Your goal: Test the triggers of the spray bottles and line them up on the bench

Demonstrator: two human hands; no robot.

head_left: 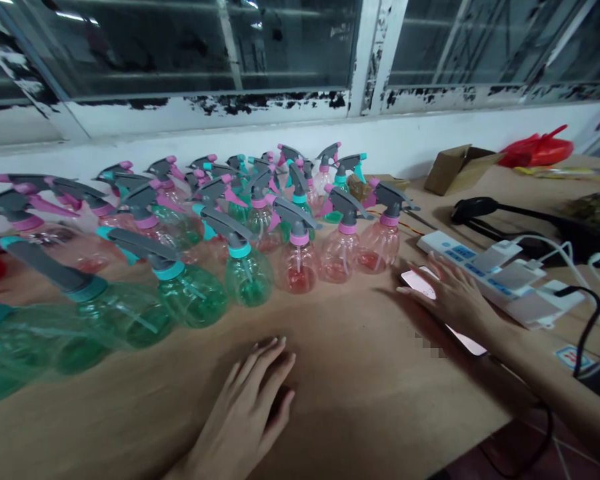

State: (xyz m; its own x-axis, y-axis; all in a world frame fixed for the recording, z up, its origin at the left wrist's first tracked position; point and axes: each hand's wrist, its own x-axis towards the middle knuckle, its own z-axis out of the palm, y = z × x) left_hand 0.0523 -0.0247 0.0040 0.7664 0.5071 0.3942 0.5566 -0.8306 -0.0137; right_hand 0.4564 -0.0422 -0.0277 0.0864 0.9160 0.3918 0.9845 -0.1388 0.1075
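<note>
- In the head view, shows the bare left hand (253, 407) palm-down at the near edge of the broad brown tabletop (350, 373), with fingers loosely spread, slightly bent and released; cannot tell about contact with the surface.
- Shows the bare right hand (447, 290) across a flat, dark-edged smartphone with a lit, pale pinkish screen (466, 340), with fingers stretched out and unclenched; cannot tell about pressure on the glass.
- Has the phone lying on the tabletop to the right, partly covered by that hand, just beside a long white plastic power strip with blue socket panels (443, 245).
- Shows, beyond the left hand, rows of rounded, transparent green and pink plastic spray bottles with grey trigger heads (249, 279), standing near the wall.
- Has, farther back at right, a small brown cardboard box (450, 172) beside a crumpled, shiny red plastic bag (540, 148).
</note>
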